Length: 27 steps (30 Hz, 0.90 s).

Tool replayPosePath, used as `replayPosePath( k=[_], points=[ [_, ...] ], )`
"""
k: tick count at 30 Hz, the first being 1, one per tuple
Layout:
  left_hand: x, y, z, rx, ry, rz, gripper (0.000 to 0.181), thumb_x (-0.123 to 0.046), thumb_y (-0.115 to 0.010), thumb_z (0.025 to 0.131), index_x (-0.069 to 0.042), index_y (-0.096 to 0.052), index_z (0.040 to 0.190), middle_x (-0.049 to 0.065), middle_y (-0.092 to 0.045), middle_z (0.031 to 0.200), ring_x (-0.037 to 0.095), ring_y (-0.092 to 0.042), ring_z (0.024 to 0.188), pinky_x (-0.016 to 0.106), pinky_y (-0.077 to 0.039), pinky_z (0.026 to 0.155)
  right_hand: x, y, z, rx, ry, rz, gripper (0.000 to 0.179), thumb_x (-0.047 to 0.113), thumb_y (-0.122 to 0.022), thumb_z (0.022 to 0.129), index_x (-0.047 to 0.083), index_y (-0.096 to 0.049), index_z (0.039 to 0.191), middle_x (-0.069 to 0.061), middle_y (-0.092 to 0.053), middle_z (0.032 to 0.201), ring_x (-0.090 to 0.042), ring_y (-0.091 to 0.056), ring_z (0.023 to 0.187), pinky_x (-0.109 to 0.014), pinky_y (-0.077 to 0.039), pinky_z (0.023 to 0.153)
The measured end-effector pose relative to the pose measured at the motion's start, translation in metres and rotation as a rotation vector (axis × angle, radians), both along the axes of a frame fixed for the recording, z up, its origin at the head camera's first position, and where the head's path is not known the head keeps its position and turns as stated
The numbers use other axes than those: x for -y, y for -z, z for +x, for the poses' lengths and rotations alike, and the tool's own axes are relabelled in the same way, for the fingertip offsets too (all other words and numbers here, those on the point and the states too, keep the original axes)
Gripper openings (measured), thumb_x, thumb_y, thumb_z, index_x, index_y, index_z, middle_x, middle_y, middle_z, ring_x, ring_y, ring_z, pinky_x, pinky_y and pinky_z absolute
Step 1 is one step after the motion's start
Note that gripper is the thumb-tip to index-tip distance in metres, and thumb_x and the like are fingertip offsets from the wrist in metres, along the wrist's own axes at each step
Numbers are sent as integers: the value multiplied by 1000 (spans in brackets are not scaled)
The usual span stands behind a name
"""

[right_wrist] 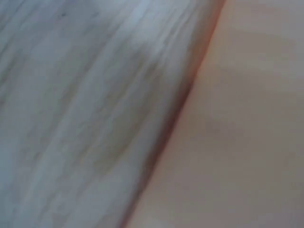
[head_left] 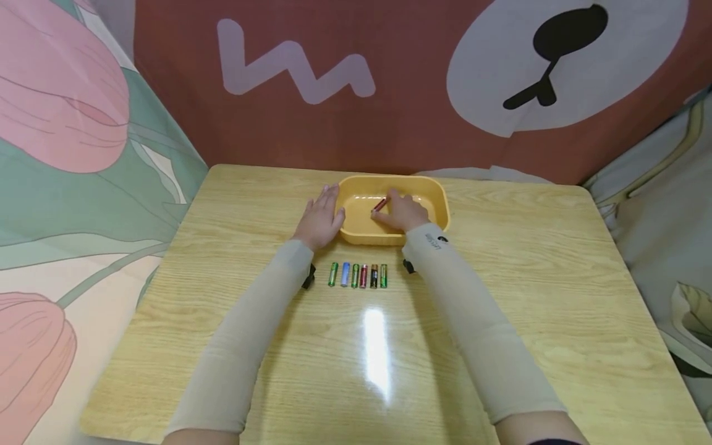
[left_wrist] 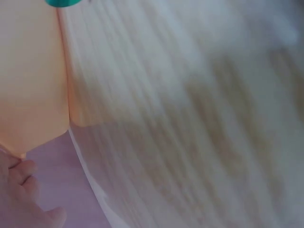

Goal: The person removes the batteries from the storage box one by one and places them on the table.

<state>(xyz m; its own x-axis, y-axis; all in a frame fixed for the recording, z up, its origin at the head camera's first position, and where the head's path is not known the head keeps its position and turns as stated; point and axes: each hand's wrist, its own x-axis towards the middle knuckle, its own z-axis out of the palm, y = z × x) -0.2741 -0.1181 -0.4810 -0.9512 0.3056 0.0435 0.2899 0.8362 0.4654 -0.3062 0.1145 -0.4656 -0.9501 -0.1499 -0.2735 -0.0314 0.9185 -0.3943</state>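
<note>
A yellow plastic basin (head_left: 361, 239) stands at the back of the wooden table. Inside it, my right hand (head_left: 408, 213) pinches a red battery (head_left: 379, 205) between thumb and finger. My left hand (head_left: 319, 221) rests against the basin's left end with its fingers fairly straight. In the left wrist view the left fingers (left_wrist: 23, 173) show beside the basin wall. Several batteries stand or lie in a row in front of the basin, among them a green one (head_left: 333, 274), a blue one (head_left: 345, 274), a red one (head_left: 364, 276) and a black one (head_left: 374, 276). The right wrist view is blurred and shows no fingers.
The light wooden table (head_left: 517, 296) reaches out on both sides of the basin. A printed curtain (head_left: 400, 123) hangs right behind its back edge. Light reflects (head_left: 377, 352) off the tabletop between my forearms.
</note>
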Motion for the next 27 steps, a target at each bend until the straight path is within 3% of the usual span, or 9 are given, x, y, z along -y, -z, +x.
replayPosePath(
  k=[5, 9, 13, 15, 18, 21, 27],
  points=[
    [-1, 3, 3, 26, 9, 2, 65, -34, -32, 109, -5, -12, 163, 10, -14, 169, 24, -5, 156, 54, -8, 125, 14, 1, 0, 17, 9, 61, 55, 57, -59, 96, 16, -47, 131, -16, -64, 126, -36, -63, 108, -52, -49, 91],
    [-3, 6, 5, 21, 12, 4, 65, -35, -31, 109, -4, -11, 163, 11, -15, 169, 23, -5, 156, 54, -8, 124, 17, 6, -1, -30, 32, 32, 57, 47, -62, 94, 10, -48, 136, -13, -66, 118, -30, -64, 102, -49, -51, 88],
    [-7, 7, 8, 10, 6, 20, 65, -34, -32, 109, -5, -12, 163, 11, -16, 169, 24, -6, 156, 54, -8, 124, 11, 11, -2, -90, 42, -39, 39, 43, -71, 89, 9, -66, 107, -7, -68, 100, -23, -63, 89, -43, -52, 79],
    [-9, 8, 10, 13, 5, 17, 64, -33, -32, 109, -4, -13, 163, 11, -16, 169, 25, -7, 156, 54, -9, 124, 7, 14, -1, -75, 35, -87, 32, 43, -74, 88, 11, -68, 90, -4, -67, 89, -20, -60, 80, -39, -50, 73],
    [-11, 12, 14, 15, 10, 6, 64, -33, -33, 109, -4, -15, 162, 11, -18, 169, 26, -9, 156, 54, -10, 124, 1, 17, 2, -39, 29, -166, 32, 41, -77, 87, 11, -71, 80, -2, -66, 78, -18, -56, 71, -33, -47, 68],
    [-14, 15, 15, 15, 28, 3, 64, -33, -33, 109, -3, -15, 162, 12, -18, 168, 26, -9, 156, 55, -11, 124, -4, 18, 6, -29, 30, -219, 32, 39, -78, 87, 9, -72, 78, -1, -66, 73, -17, -51, 66, -30, -44, 64],
    [-15, 13, 9, -8, 24, 6, 63, -33, -33, 109, -4, -16, 162, 11, -18, 169, 26, -9, 156, 54, -11, 124, -10, 8, 11, -111, 10, -295, 29, 35, -77, 88, 6, -73, 86, -4, -66, 73, -15, -48, 61, -30, -42, 57]
  ],
)
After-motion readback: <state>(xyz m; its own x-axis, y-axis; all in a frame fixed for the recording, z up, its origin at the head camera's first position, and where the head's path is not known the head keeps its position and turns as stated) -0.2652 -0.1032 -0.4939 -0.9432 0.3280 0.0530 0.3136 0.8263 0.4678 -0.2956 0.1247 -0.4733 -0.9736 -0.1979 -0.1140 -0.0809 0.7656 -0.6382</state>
